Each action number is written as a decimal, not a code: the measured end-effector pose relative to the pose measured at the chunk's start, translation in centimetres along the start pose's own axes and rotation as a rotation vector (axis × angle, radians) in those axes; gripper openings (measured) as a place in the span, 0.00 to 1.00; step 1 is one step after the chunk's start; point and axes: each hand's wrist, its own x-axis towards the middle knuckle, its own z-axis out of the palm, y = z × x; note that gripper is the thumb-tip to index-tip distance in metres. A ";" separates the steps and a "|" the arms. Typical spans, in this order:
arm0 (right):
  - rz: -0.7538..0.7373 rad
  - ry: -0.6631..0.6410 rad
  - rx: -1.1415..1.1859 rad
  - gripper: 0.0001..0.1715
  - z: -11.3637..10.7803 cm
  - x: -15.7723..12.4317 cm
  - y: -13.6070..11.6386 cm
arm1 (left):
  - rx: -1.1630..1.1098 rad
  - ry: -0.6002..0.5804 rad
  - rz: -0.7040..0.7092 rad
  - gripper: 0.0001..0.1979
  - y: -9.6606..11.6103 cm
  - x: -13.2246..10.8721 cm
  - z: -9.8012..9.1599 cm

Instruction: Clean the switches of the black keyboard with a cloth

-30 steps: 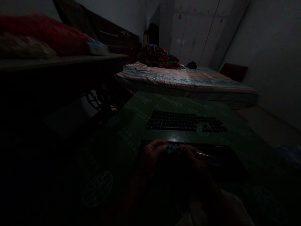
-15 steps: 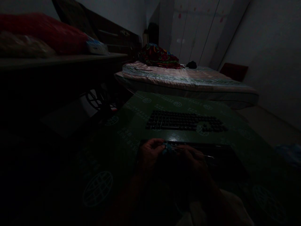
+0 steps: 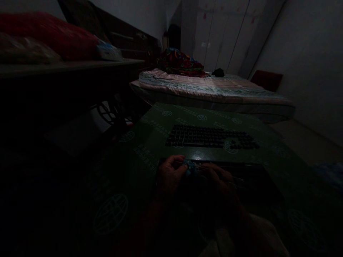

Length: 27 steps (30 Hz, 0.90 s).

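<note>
The green tabletop [image 3: 144,142] at the centre of the frame looks smooth and semi-glossy, with a pale sheen just above the keyboard case [image 3: 259,178]. That case reads as dark plastic, as do the black keycaps [image 3: 198,136], whose edges catch faint glints. Low at centre right, a thin rod [image 3: 238,179] shines like metal; the blue piece [image 3: 190,167] beside it is too dim to judge. Farther up, the bedsheet [image 3: 214,87] is wrinkled cloth and the red blanket [image 3: 182,63] patterned fabric. At upper left, the red bag [image 3: 53,34] looks like crinkled, lightly shiny plastic. Smooth wardrobe doors [image 3: 211,39] reflect softly; the right wall [image 3: 316,53] is matt.
</note>
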 end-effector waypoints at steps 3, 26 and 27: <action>-0.050 0.001 -0.047 0.17 -0.1 0.1 -0.4 | -0.016 0.004 -0.011 0.13 0.3 -0.3 0.0; 0.012 -0.004 0.053 0.15 0.4 0.0 0.0 | 0.051 -0.131 0.102 0.06 0.5 -1.0 0.3; 0.020 0.007 0.049 0.15 0.4 0.0 0.0 | 0.050 -0.128 0.097 0.06 0.5 -1.0 0.3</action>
